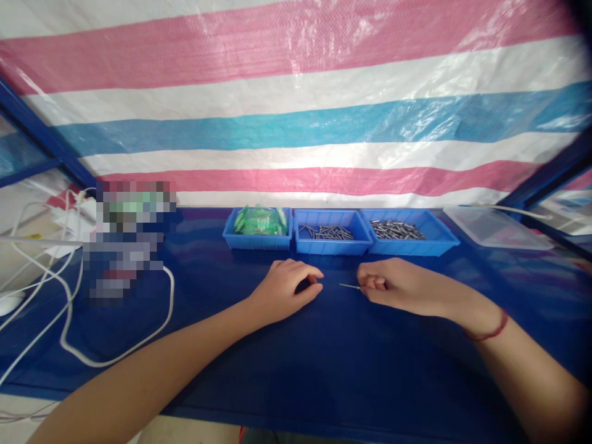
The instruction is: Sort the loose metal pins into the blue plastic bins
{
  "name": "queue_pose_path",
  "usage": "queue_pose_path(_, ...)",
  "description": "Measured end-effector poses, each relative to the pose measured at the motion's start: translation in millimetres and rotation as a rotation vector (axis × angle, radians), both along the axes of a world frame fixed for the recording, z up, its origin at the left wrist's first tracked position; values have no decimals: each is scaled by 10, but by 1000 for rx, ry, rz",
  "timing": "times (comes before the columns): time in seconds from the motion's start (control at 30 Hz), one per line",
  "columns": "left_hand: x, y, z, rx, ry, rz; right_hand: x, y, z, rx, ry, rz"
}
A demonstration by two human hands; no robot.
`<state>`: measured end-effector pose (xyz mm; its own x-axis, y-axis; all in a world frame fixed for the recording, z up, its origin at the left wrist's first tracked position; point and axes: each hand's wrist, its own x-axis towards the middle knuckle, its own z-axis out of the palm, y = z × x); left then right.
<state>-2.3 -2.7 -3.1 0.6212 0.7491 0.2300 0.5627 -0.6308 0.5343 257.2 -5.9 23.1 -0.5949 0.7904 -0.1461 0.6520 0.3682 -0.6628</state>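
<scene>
My right hand [393,285] is closed, pinching a thin metal pin [349,286] between thumb and fingertips. The pin points left, towards my other hand, and its held end is hidden by the fingers. My left hand [290,287] rests low over the blue table with thumb and index finger apart and nothing visible between them. Behind the hands, the middle blue bin [330,248] holds many loose silver metal pins or screws [330,233]. A right-hand blue bin [409,248] contains thicker, darker metal fasteners [396,230].
The left blue bin [259,242] holds green plastic bags [261,220]. A translucent plastic lid [497,227] lies at the back right. White cables [106,362] loop over the left side of the table [324,370], near a blurred-out patch. Striped sheeting [300,132] hangs behind.
</scene>
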Motion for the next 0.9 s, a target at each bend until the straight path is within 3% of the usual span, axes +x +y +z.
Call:
queue_pose_path(0.2, 0, -6, 22, -72, -146, 4, -367, -114, -31, 52, 233, -7)
queue_pose_path(0.4, -11, -24, 38, -138, -338, 74, -534, -159, -130, 56, 326, -63)
queue_pose_path(0.57, -12, -25, 64, -192, -358, 104, -602, -176, -149, 106, 364, -70)
queue_pose_path(0.73, -8, -20, 63, -184, -347, 52, -632, -164, -185, 207, 366, -32)
queue_pose_path(0.9, 2, -15, 63, -170, -354, 36, -629, -148, -225, 190, 400, -71)
